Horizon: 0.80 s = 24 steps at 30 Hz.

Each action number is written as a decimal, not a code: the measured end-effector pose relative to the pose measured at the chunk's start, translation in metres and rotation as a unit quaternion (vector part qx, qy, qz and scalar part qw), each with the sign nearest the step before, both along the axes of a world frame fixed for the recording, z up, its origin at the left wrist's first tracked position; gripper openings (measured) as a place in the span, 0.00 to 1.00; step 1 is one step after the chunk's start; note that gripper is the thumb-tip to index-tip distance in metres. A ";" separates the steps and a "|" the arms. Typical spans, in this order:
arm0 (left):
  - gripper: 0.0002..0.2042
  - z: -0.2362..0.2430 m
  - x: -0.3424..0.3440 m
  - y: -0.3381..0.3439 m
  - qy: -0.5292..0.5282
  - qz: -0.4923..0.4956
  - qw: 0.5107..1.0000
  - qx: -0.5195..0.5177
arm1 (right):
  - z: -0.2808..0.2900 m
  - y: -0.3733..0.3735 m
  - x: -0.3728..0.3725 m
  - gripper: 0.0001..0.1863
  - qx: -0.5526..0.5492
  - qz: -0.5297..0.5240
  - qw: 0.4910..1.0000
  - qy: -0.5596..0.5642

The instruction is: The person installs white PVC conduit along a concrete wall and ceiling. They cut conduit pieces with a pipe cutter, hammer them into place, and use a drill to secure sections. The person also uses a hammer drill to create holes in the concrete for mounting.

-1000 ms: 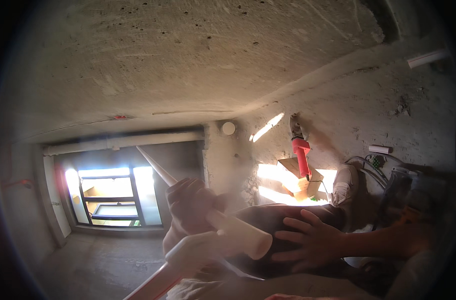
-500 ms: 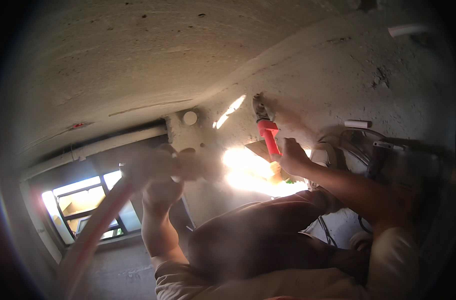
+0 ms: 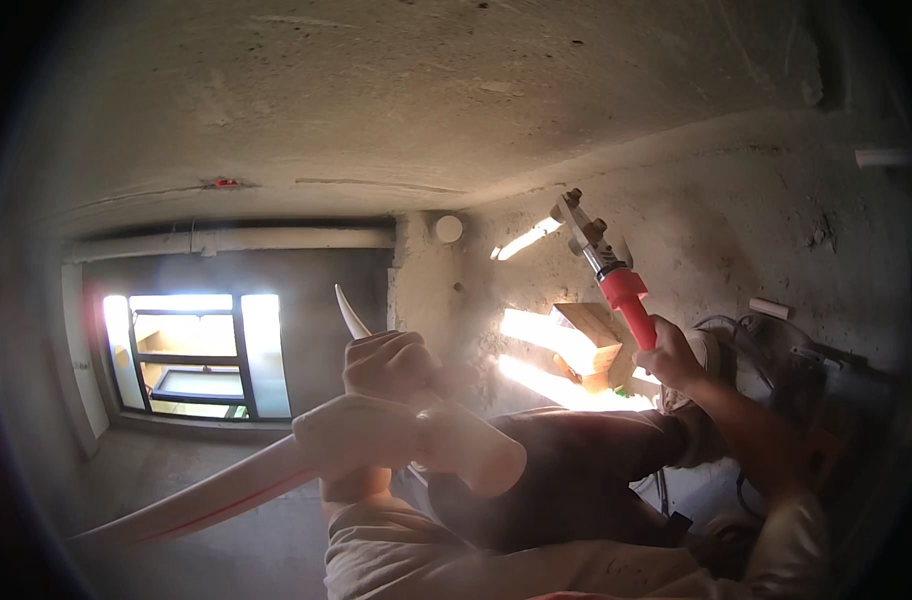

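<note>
My left hand (image 3: 388,362) is closed around a white plastic pipe fitting (image 3: 361,432) with a branch end (image 3: 481,458) that points toward the lower right. From the fitting a white pipe with a red stripe (image 3: 211,495) runs down to the lower left. A thin white curved piece (image 3: 352,312) sticks up above the left fist; how it joins the rest is hidden. In my right hand (image 3: 673,356) I grip the red handle of a pipe welding iron (image 3: 631,300). Its metal heating plate with sockets (image 3: 588,232) points up and left, apart from the fitting.
A cardboard box (image 3: 588,335) lies in bright sunlight beyond my leg (image 3: 566,470). A short white pipe piece (image 3: 771,308) and grey cables or hoses (image 3: 741,335) are at right, beside a dark case (image 3: 826,385). At left is a window (image 3: 191,355); a round pipe end (image 3: 449,229) shows beyond.
The view has levelled and shifted. My left hand has turned, bringing the fitting lower and into clearer sight. The welding iron has swung to show its heating plate more side-on, still in my right hand.
</note>
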<state>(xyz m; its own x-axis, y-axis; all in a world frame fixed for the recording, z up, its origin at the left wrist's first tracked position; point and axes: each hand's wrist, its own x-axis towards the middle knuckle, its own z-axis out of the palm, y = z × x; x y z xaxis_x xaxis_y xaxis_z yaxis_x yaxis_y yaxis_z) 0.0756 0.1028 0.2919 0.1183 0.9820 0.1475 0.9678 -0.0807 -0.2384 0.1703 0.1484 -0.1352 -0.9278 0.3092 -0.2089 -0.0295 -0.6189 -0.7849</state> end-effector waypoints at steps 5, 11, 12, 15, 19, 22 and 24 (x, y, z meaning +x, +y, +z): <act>0.18 0.028 0.049 0.018 -0.015 -0.034 0.999 -0.004 | 0.033 0.037 0.025 0.18 0.037 0.021 0.996 0.072; 0.20 0.039 0.082 0.013 -0.022 -0.044 0.999 -0.007 | 0.070 0.065 0.052 0.13 -0.025 -0.018 0.999 0.032; 0.20 0.039 0.085 0.012 -0.023 -0.040 0.999 -0.006 | 0.074 0.068 0.057 0.12 0.004 -0.027 0.999 0.039; 0.21 0.036 0.090 0.010 -0.030 -0.037 0.999 -0.003 | 0.081 0.070 0.068 0.10 0.082 -0.041 0.994 0.053; 0.27 0.035 0.095 0.009 -0.021 -0.040 0.999 0.000 | 0.090 0.070 0.061 0.08 0.085 -0.073 0.988 0.110; 0.27 0.035 0.094 0.006 -0.020 -0.036 0.999 -0.002 | 0.096 0.071 0.044 0.08 0.083 -0.104 0.979 0.151; 0.23 0.032 0.089 0.003 -0.021 -0.046 0.999 0.008 | 0.096 0.072 0.031 0.09 0.105 -0.119 0.974 0.164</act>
